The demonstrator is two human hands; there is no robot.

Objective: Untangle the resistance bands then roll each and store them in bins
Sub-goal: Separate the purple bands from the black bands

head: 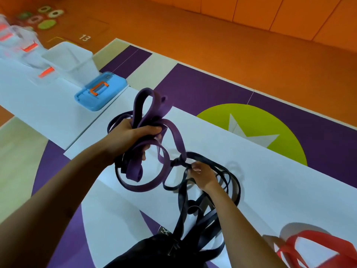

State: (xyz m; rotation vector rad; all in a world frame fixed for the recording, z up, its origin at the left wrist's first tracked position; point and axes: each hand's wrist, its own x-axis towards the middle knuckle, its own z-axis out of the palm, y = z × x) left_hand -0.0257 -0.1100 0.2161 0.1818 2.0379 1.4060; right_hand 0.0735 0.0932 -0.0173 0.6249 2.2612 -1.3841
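A purple resistance band point(152, 111) is bunched in loops above the white table point(270, 180), and my left hand point(131, 136) grips the bundle at its middle. The purple band is knotted to a black band point(228, 176) at a tight knot point(178, 161). My right hand point(202, 176) pinches the black band just right of that knot. More black band loops trail down toward my body at the bottom. A red band point(316, 248) lies on the table at the lower right, apart from both hands.
A blue lid with an orange handle point(100, 90) lies on the table at the left, beside clear bins point(71, 59) with orange latches. Beyond the table's far edge is a purple, green and orange floor.
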